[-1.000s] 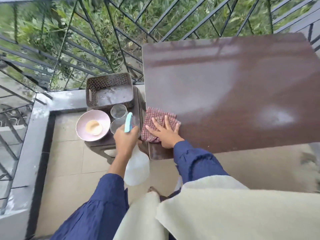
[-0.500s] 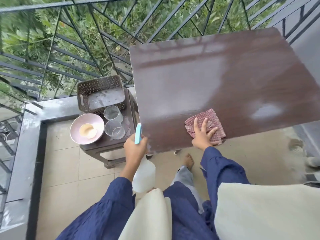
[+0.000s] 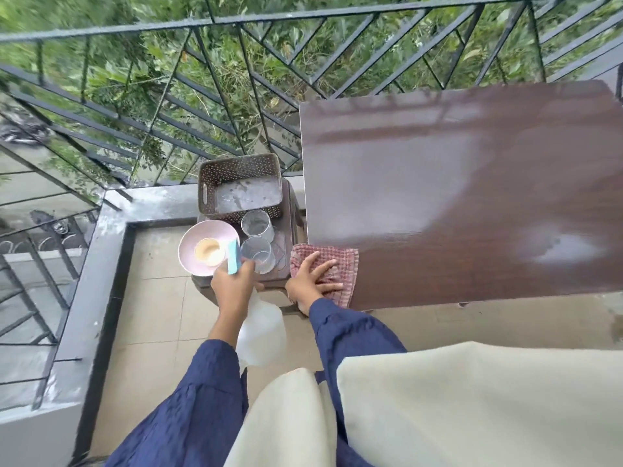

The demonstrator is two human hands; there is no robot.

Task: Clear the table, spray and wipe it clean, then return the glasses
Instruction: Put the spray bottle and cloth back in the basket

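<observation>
The dark brown table (image 3: pixel 472 197) has nothing on it but a red checked cloth (image 3: pixel 340 261) at its near left corner. My right hand (image 3: pixel 312 281) lies flat on the cloth, fingers spread. My left hand (image 3: pixel 232 284) grips a white spray bottle (image 3: pixel 261 335) with a turquoise trigger head, held left of the table above the floor. Two clear glasses (image 3: pixel 258 224) (image 3: pixel 258 254) stand on a low brown stool (image 3: pixel 286 244) beside the table's left edge.
On the stool also sit a pink bowl (image 3: pixel 194 244) with a small cup inside and a perforated brown basket (image 3: pixel 239 187). A black metal railing (image 3: pixel 202 96) and grey ledge bound the tiled balcony floor on the left and far side.
My right hand has slid the cloth left along the table's near edge to the left corner. My left hand still holds the bottle, now close to the glasses.
</observation>
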